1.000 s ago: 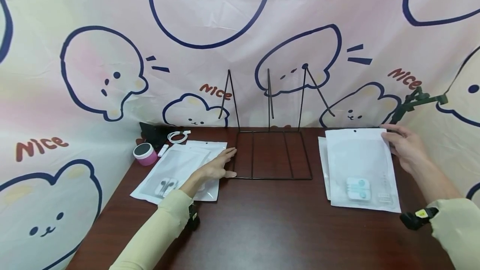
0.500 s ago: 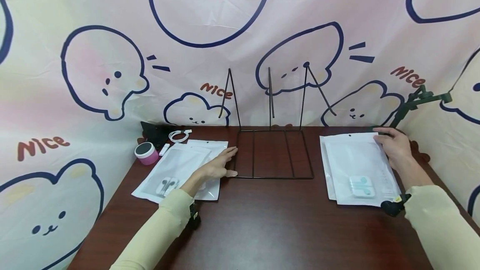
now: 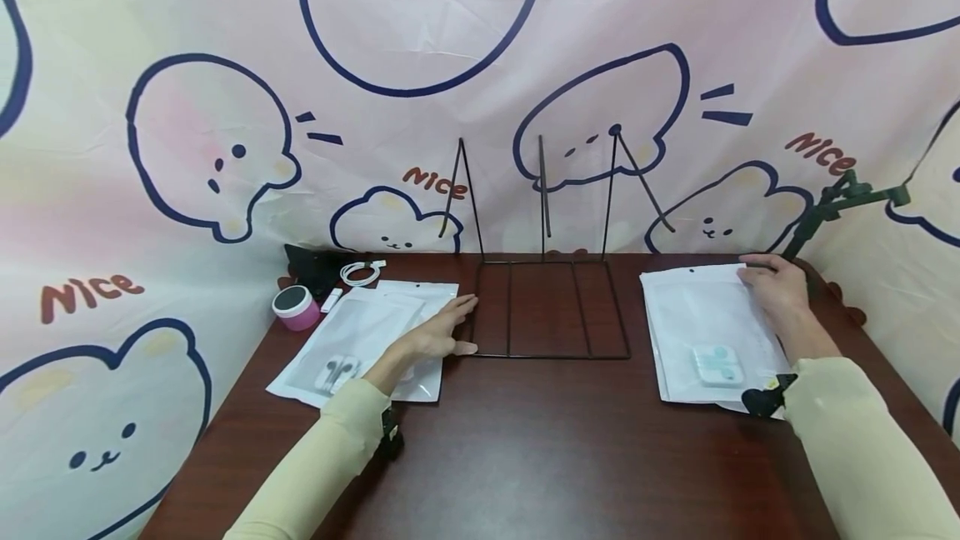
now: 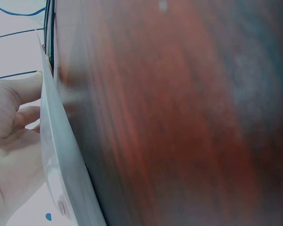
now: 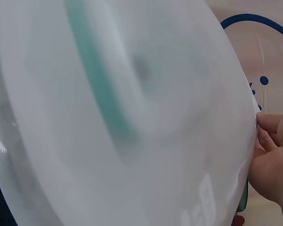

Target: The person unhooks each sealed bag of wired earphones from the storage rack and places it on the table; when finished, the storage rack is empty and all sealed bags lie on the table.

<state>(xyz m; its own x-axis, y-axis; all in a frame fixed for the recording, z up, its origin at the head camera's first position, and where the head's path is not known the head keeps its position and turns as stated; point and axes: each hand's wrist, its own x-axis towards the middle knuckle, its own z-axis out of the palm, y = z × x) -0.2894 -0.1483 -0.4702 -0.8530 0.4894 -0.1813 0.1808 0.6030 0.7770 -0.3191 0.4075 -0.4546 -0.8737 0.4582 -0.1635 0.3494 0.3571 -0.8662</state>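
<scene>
In the head view, my right hand (image 3: 783, 294) pinches the upper right edge of a translucent white zip pouch (image 3: 693, 307) on the right of the table. A white and teal earphone case (image 3: 717, 366) shows through it. Another pouch lies beneath, mostly covered. The right wrist view has the pouch (image 5: 179, 108) bulging close to the camera, my thumb and fingers at its far edge. My left hand (image 3: 431, 336) lies with fingers extended over the right edge of the left pouches (image 3: 367, 319), fingertips right at the left side of a black wire rack (image 3: 551, 356).
Behind the left pouches are a coiled white cable (image 3: 360, 273), a pink and white jar (image 3: 296, 307), a small white stick-like item (image 3: 332, 300) and a black object (image 3: 311, 265). A green stand arm (image 3: 825, 208) rises at the back right. A cartoon-printed cloth backs the table.
My right hand has moved left and slightly down with its pouch, which now lies almost squarely over the one beneath. My left hand has stayed in place.
</scene>
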